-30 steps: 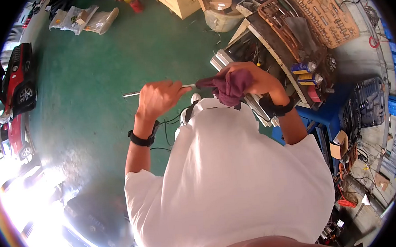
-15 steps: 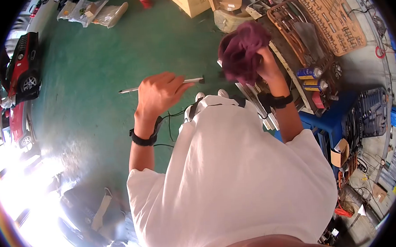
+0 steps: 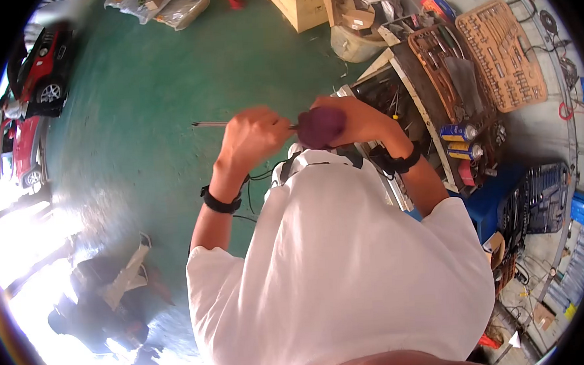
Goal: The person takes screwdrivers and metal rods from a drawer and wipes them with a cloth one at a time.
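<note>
My left hand [image 3: 256,135] is closed around a long thin metal tool [image 3: 210,124], whose silvery shaft sticks out to the left. The tool's exact kind is hard to make out. Its other end runs into a dark purple rag [image 3: 321,128], bunched up in my right hand [image 3: 361,118]. That rag hides the tool's end, which looked dark a moment earlier. Both hands are in front of my waist, close together, with the right fingers closed over the cloth.
At the right is a tool cart with an open drawer [image 3: 380,95], blue-and-yellow spray cans [image 3: 464,150] and an orange socket-set case [image 3: 502,59]. Wooden boxes [image 3: 299,7] stand at the back. A red car [image 3: 38,67] is at far left. Glare washes out the lower left.
My right hand has swung left and down from beside the cart, bringing the rag onto the tool's right end. My left hand keeps its hold on the tool. The view has shifted slightly.
</note>
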The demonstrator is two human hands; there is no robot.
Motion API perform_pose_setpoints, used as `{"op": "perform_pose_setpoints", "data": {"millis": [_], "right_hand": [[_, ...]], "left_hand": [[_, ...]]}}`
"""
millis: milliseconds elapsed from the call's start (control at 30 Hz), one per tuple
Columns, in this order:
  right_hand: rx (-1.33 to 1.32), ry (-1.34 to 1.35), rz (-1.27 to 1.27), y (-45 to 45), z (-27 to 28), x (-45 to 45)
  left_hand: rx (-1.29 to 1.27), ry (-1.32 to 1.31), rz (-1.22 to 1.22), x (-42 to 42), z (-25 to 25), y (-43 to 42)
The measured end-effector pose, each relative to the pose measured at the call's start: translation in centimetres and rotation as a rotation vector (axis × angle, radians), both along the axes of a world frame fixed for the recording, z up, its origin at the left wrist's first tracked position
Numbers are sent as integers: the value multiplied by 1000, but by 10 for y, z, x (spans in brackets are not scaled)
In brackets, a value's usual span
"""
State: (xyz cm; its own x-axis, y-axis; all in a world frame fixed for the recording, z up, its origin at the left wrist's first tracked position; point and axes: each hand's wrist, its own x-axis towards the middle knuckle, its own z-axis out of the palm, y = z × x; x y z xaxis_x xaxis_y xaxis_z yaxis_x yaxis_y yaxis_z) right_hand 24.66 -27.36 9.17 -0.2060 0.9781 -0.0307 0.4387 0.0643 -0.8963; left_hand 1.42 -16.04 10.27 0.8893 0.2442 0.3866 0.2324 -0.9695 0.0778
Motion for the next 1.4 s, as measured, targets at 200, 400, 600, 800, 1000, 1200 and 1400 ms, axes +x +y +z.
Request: {"op": "perform_pose_setpoints", "data": {"millis": [200, 400, 600, 800, 1000, 1200, 1400], "right_hand": [[271, -215, 77, 4, -29, 5], [588, -394, 221, 10, -31, 2], [293, -30, 88, 9, -29, 9], [385, -151, 127, 14, -46, 7], [208, -152, 212, 11, -51, 27], [255, 14, -299, 8, -78, 117], [231, 168, -341, -31, -60, 117]], "left_hand": [[-348, 152, 257, 5, 0, -21], [-757, 218, 422, -10, -38, -37], [-807, 240, 624, -25, -42, -58], [-623, 157, 742, -18, -36, -69], [-456, 170, 693, 5, -35, -85], [-360, -98, 688, 13, -28, -95], [-260, -231, 606, 32, -24, -98]]}}
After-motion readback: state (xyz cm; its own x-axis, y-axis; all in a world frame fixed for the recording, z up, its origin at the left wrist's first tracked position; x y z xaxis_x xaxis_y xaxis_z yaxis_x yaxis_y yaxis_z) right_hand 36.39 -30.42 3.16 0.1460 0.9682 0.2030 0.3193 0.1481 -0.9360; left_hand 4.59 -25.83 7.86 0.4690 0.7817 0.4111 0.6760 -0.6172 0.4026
